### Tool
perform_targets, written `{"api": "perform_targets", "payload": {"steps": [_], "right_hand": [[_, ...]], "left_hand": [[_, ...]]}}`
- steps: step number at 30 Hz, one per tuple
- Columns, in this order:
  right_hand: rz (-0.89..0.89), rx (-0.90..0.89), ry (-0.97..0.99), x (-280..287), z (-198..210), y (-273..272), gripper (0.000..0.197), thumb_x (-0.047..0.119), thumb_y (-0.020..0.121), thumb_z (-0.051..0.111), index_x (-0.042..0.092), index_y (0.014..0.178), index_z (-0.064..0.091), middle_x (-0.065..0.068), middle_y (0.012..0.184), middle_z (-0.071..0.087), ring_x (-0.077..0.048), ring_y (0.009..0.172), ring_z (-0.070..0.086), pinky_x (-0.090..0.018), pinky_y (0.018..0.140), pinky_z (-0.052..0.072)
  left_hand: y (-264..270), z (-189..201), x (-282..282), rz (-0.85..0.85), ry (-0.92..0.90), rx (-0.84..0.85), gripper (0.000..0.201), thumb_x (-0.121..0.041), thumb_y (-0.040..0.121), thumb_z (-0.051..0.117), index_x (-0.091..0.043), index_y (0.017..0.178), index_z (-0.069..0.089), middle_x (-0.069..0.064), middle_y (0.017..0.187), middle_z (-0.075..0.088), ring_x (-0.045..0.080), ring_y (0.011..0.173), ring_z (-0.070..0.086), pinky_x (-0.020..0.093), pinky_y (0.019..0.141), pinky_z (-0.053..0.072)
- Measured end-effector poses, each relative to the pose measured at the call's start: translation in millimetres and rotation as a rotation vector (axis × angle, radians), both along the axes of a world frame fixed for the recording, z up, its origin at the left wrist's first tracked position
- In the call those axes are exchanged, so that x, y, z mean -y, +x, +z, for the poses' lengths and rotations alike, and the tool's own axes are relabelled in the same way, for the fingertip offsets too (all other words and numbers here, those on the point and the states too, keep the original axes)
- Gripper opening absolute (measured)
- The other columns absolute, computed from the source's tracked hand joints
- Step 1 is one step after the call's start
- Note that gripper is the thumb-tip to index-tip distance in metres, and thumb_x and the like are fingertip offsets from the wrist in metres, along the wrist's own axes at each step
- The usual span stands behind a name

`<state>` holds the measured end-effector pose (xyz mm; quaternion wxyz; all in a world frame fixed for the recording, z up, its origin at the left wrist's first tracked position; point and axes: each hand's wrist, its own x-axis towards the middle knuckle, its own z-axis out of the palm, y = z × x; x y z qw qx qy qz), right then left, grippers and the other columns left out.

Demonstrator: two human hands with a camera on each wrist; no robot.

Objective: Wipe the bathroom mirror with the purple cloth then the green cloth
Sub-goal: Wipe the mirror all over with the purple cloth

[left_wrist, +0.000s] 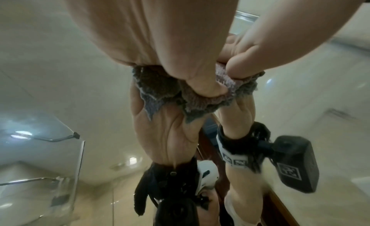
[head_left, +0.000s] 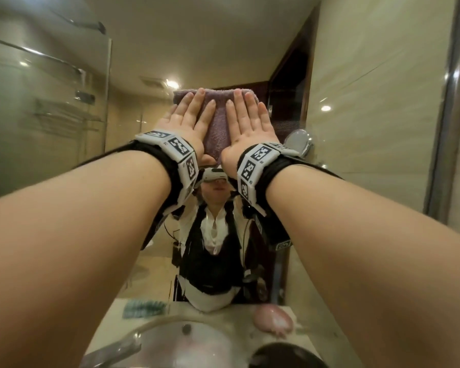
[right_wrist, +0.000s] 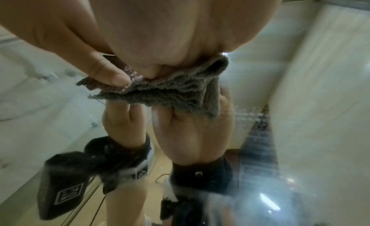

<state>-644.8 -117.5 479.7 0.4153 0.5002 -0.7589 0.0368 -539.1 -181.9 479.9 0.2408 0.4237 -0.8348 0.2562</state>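
The purple cloth [head_left: 219, 126] lies spread flat against the bathroom mirror [head_left: 356, 102], high up at arm's reach. My left hand [head_left: 189, 118] and right hand [head_left: 247, 118] press on it side by side, fingers straight and pointing up. In the left wrist view my left hand [left_wrist: 160, 39] bears on the cloth [left_wrist: 200, 101], whose lower edge bunches under the thumb. In the right wrist view my right hand [right_wrist: 170, 31] pushes the cloth [right_wrist: 176, 91] onto the glass. A blurred teal-green cloth [head_left: 144, 309] lies on the counter at the foot of the mirror.
Below my arms is a round basin [head_left: 154, 333] with a chrome tap [head_left: 112, 351] at its left. A pink object [head_left: 274, 317] and a dark round object [head_left: 284, 354] sit on the counter to the right. A chrome frame [head_left: 446, 128] bounds the mirror's right side.
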Motion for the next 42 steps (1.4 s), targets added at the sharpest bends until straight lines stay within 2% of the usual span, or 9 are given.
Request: {"api": "perform_targets", "payload": {"steps": [10,17,21,27,31,35,38,42], "right_hand": [[0.026,-0.002,-0.004,-7,-10,-7,0.085,0.050,0.092,0.031,0.010,0.145,-0.022,-0.008,0.151,-0.031,-0.024,0.138,-0.029,-0.038,0.108,-0.023],[0.035,0.008,-0.050,-19,-10,-28,0.083,0.045,0.090,0.031,0.013,0.145,-0.022,-0.005,0.151,-0.031,-0.022,0.138,-0.029,-0.041,0.109,-0.022],[-0.017,0.030,-0.078,-36,-9,-58,0.085,0.046,0.089,0.033,0.014,0.145,-0.022,-0.005,0.151,-0.031,-0.022,0.138,-0.029,-0.043,0.112,-0.020],[-0.196,0.090,-0.077,-72,-14,-115,0.090,0.049,0.089,0.036,0.013,0.142,-0.028,-0.006,0.148,-0.036,-0.024,0.137,-0.032,-0.042,0.103,-0.027],[-0.340,0.159,-0.064,-107,-20,-155,0.087,0.054,0.090,0.029,0.011,0.143,-0.026,-0.007,0.149,-0.035,-0.024,0.137,-0.030,-0.045,0.112,-0.019],[-0.448,0.211,-0.066,-138,-29,-196,0.092,0.062,0.089,0.026,0.009,0.142,-0.027,-0.008,0.150,-0.033,-0.024,0.138,-0.029,-0.044,0.112,-0.019],[-0.483,0.243,-0.085,-156,-39,-227,0.085,0.058,0.092,0.021,0.008,0.142,-0.026,-0.007,0.151,-0.031,-0.023,0.139,-0.027,-0.043,0.113,-0.018],[-0.501,0.251,-0.064,-172,-45,-247,0.077,0.052,0.095,0.018,0.008,0.143,-0.025,-0.008,0.150,-0.032,-0.024,0.139,-0.028,-0.043,0.114,-0.017]], "left_hand": [[-5,-6,-1,0.034,-0.028,0.040,0.106,-0.063,0.086,0.043,-0.011,0.141,-0.031,0.012,0.146,-0.038,0.025,0.139,-0.028,0.035,0.112,-0.015],[-22,0,-13,-0.044,-0.039,0.024,0.107,-0.063,0.086,0.045,-0.013,0.142,-0.030,0.011,0.147,-0.037,0.024,0.139,-0.028,0.034,0.113,-0.014],[-52,1,-31,-0.098,-0.071,0.032,0.106,-0.063,0.085,0.046,-0.014,0.143,-0.029,0.011,0.148,-0.035,0.024,0.139,-0.027,0.036,0.115,-0.012],[-114,-1,-68,-0.164,-0.138,0.075,0.104,-0.067,0.085,0.041,-0.013,0.144,-0.026,0.012,0.149,-0.033,0.025,0.140,-0.026,0.037,0.113,-0.014],[-164,-6,-103,-0.234,-0.158,0.101,0.104,-0.067,0.084,0.040,-0.012,0.146,-0.021,0.013,0.151,-0.029,0.025,0.141,-0.023,0.038,0.113,-0.014],[-212,-10,-134,-0.300,-0.175,0.145,0.101,-0.066,0.085,0.039,-0.010,0.147,-0.020,0.014,0.152,-0.027,0.026,0.141,-0.022,0.039,0.114,-0.014],[-242,-15,-153,-0.369,-0.182,0.166,0.094,-0.062,0.089,0.035,-0.009,0.147,-0.017,0.014,0.152,-0.025,0.026,0.142,-0.021,0.038,0.115,-0.013],[-266,-21,-166,-0.377,-0.206,0.174,0.087,-0.056,0.093,0.032,-0.008,0.148,-0.016,0.015,0.153,-0.024,0.027,0.142,-0.019,0.039,0.115,-0.013]]}}
